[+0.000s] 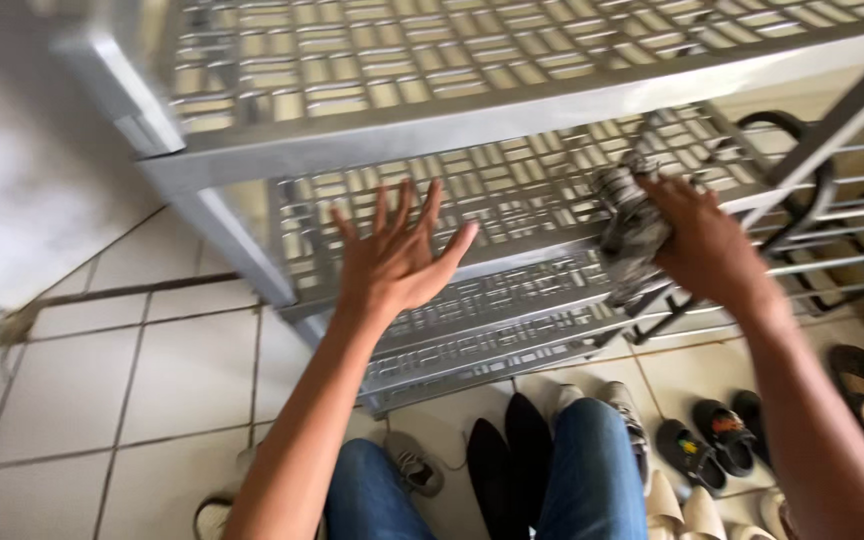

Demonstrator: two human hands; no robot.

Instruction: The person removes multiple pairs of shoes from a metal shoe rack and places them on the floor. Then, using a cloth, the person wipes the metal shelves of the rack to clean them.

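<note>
Now the right hand clenches a grey cloth against the rack; left hand splayed, grip released.

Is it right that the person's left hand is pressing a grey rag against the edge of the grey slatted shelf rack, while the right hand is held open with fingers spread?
Not quite: the hands are swapped. In the head view the right hand presses the grey rag against the grey slatted shelf rack, while the left hand is held open with fingers spread.

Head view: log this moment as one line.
left hand: open, fingers spread, in front of grey slatted shelf rack | right hand: pressing grey cloth on middle shelf | shoes on tiled floor
</note>
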